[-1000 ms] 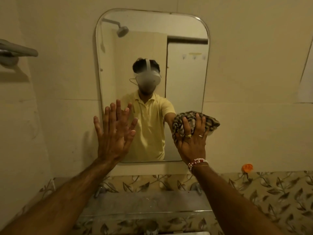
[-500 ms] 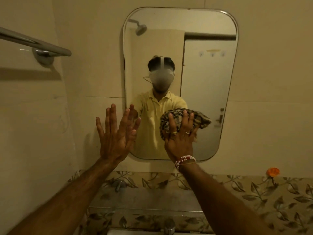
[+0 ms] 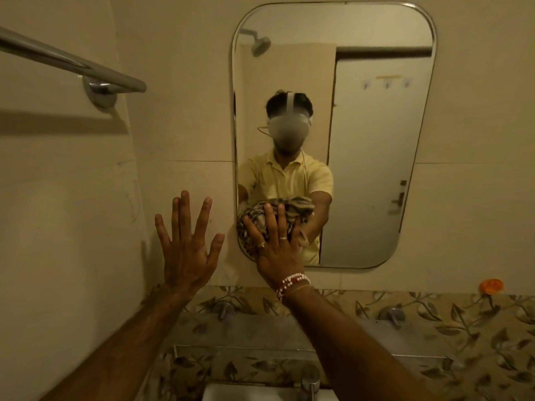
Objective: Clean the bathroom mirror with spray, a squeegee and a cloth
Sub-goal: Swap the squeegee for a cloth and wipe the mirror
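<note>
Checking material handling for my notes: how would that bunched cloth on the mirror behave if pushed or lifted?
Probably floppy: the cloth sits crumpled in folds under the right hand. Likely light, since straight fingers alone press it against the mirror.

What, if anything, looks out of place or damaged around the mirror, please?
Nothing is spilled or broken. One small oddity: faint scratch-like marks on the wall left of the mirror. The right hand presses the cloth on its lower left corner.
</note>
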Available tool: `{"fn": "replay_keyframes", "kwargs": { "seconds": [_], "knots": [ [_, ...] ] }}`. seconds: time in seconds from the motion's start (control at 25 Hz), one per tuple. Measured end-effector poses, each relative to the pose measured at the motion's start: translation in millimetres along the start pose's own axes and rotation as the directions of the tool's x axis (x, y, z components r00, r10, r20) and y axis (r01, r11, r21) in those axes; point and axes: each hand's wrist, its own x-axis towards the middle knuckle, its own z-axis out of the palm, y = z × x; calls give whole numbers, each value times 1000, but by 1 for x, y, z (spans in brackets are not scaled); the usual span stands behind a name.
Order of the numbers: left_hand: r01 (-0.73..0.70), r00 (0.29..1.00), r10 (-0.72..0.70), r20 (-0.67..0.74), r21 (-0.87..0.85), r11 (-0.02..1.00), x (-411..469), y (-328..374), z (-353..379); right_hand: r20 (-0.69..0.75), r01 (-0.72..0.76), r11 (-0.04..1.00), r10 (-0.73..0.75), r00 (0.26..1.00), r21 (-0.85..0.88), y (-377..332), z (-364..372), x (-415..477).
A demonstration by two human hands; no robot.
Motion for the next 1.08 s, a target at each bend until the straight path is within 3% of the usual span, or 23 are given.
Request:
{"fn": "replay_keyframes", "kwargs": {
  "seconds": [0.28,0.6,0.76,0.92,1.08],
  "knots": [
    [-5,998,7,59,-40,999,-23,37,8,117,86,996,-83,990,-25,27,-11,-28],
    [-103,992,113,56,-153,983,-33,123,32,70,-163,984,169,983,-77,152,-40,-108],
    [-126,991,132,23,-165,978,-30,156,38,123,-197,979,201,972,-46,179,-51,-123],
    [-190,982,188,-28,-112,975,0,168,39,44,-222,974,220,975,48,192,-65,-81],
    [-248,967,242,-82,-74,966,76,172,30,-118,-205,974,216,969,96,223,-94,23]
  ]
}}
